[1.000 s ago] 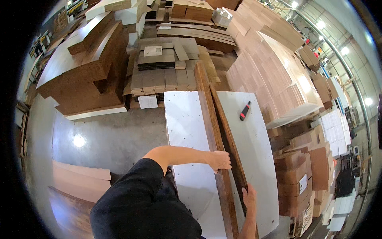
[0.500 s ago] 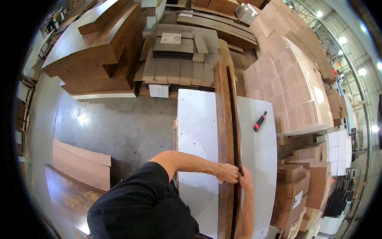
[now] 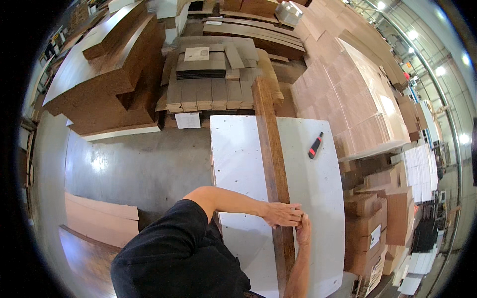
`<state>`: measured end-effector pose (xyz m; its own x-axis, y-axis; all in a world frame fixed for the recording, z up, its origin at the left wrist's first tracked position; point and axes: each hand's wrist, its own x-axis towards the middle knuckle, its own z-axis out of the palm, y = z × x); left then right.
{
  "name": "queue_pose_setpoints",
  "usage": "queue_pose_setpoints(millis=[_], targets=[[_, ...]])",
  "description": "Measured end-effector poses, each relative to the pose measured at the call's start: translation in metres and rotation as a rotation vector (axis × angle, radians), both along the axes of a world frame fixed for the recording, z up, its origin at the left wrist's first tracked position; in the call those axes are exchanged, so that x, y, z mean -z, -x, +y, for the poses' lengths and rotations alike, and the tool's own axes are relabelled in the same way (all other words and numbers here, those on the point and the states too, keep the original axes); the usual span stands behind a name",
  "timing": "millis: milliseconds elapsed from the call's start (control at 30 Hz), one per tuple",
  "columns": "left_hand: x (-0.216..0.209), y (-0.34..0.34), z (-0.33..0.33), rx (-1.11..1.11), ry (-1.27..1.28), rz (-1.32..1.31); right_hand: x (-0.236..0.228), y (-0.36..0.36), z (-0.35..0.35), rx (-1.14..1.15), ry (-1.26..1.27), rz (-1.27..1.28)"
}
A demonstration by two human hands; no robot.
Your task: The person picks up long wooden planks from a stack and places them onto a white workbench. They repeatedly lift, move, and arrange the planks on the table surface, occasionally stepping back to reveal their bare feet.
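A long brown stack of flat cardboard (image 3: 271, 149) lies lengthwise down the middle of a white table (image 3: 238, 164). My left hand (image 3: 283, 214) reaches across from the left and grips the stack's near part from above. My right hand (image 3: 303, 229) presses against the stack's right side, just below the left hand. A red and black utility knife (image 3: 315, 145) lies on the table to the right of the stack, away from both hands.
Stacks of brown cardboard (image 3: 109, 84) stand at the left and beyond the table (image 3: 213, 84). Pale flat sheets (image 3: 362, 94) are piled at the right, with cardboard boxes (image 3: 382, 218) below them. Grey concrete floor (image 3: 134, 164) lies left of the table.
The stack was tilted on edge with its dark side showing; it now lies flat and straight along the table. Both hands came together on its near part.
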<state>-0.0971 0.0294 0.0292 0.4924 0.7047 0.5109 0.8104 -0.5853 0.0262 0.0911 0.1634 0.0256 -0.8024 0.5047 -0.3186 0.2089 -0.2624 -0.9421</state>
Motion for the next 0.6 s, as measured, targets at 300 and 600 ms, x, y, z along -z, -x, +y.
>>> queue_pose_setpoints(millis=[300, 600], targets=[[0.018, -0.017, 0.025, 0.018, 0.418, -0.101, -0.03, -0.118, -0.077, 0.342, -1.094, -0.379], [-0.024, -0.043, 0.05, -0.035, 0.539, 0.072, -0.01, -0.325, -0.213, 1.403, -0.887, -0.639]])
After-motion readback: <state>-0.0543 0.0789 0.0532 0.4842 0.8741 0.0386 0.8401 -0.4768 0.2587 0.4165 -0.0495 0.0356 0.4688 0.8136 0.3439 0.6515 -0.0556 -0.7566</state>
